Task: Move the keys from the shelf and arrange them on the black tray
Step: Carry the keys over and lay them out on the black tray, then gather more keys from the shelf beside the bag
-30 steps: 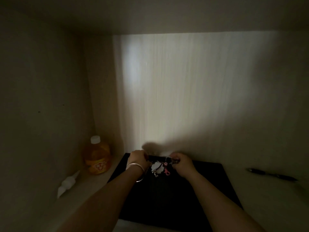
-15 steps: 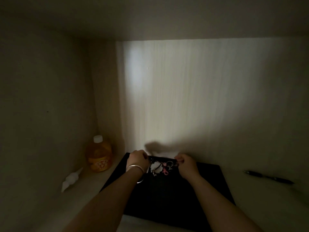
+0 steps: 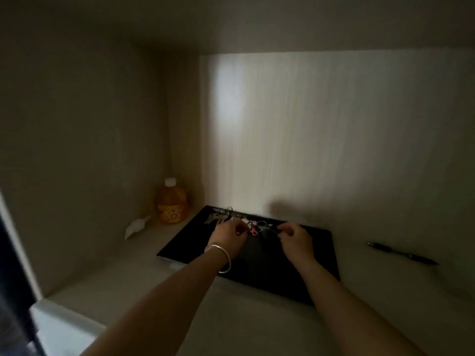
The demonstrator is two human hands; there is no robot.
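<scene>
A black tray lies flat on the pale shelf floor against the back wall. One bunch of silver keys rests at the tray's far left corner. A second bunch with pink clips and rings lies at the tray's far edge between my hands. My left hand, a silver bangle on its wrist, pinches the left end of this bunch. On the other side, the fingers of my right hand are closed on a dark ring at its right end. The light is dim and the details of the keys are hard to see.
An orange drink bottle with a white cap stands in the back left corner. A crumpled white wrapper lies in front of it. A black pen lies on the shelf right of the tray. The shelf's front edge is at lower left.
The view has shifted, so the tray and hands sit farther right in frame. My hands have drawn slightly apart along the bunch of keys. The silver keys at the far left corner are now visible.
</scene>
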